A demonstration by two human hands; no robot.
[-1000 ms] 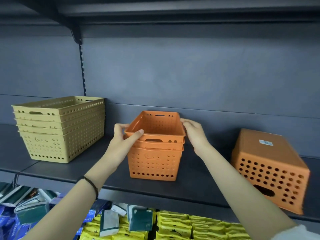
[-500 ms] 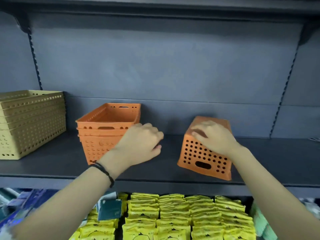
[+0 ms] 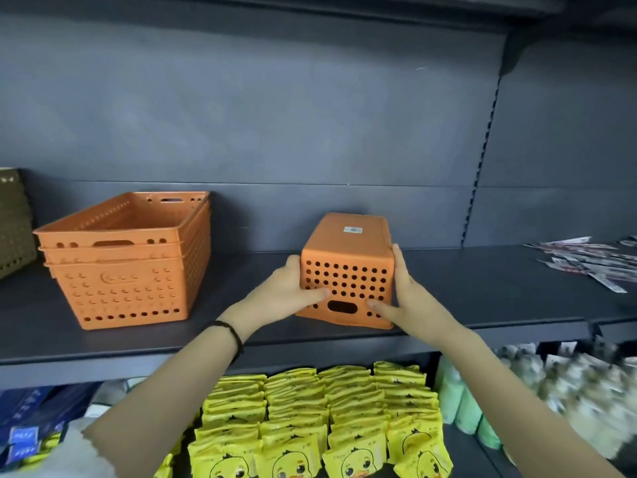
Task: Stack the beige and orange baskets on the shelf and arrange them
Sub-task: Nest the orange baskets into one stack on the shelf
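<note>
Since half a second ago your left hand (image 3: 289, 291) has left the space in front of the stack and joined your right hand (image 3: 401, 294) on the upturned orange basket (image 3: 346, 270), which was held by the right hand alone. Both hands now clasp it: left palm on its left wall, right palm on its right wall, thumbs laid across the perforated front face on either side of the handle slot. Fingers of both hands are closed on the basket. The basket rests base-up on the dark shelf (image 3: 482, 298), a white label on its base. The stack of nested orange baskets (image 3: 127, 257) stands upright to the left, well apart from the held one. A beige basket stack (image 3: 13, 222) shows only at the left frame edge. Yellow packets (image 3: 310, 408) fill the shelf below. Loose leaflets (image 3: 586, 260) lie at far right.
</note>
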